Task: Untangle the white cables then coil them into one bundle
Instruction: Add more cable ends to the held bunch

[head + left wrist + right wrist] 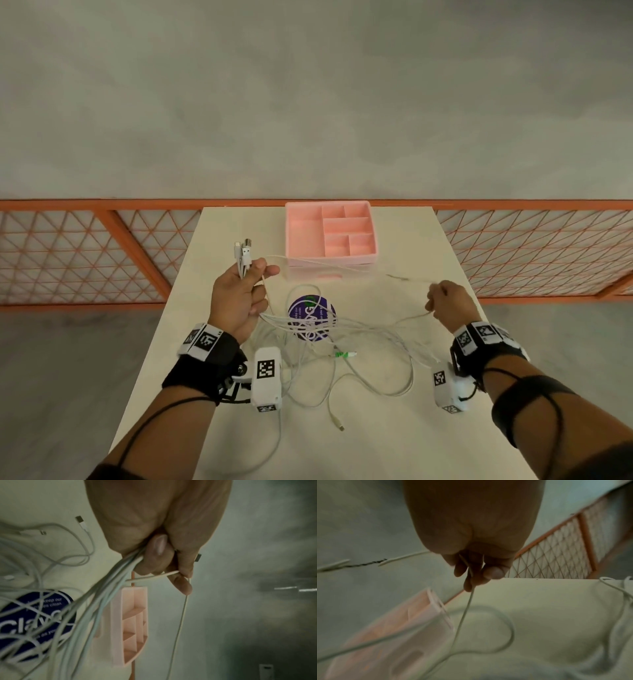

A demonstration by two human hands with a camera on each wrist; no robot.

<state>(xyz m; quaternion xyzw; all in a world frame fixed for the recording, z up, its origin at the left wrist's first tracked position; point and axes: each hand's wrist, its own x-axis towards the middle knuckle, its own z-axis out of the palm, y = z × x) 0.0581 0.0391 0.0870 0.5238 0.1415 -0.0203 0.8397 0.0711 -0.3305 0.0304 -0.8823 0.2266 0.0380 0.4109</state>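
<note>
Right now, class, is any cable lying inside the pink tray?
No, the pink tray shows bare compartments; the cables lie on the table in front.

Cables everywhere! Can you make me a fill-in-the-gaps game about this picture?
1. The left hand holds up several cable plugs, and the right hand pinches one ____ cable stretched between them.
2. The tray at the far end of the table is ____ in colour.
3. Tangled cables lie over a round ____ sticker.
4. One plug on the table has a ____ end.

Missing words: white; pink; purple; green
</note>
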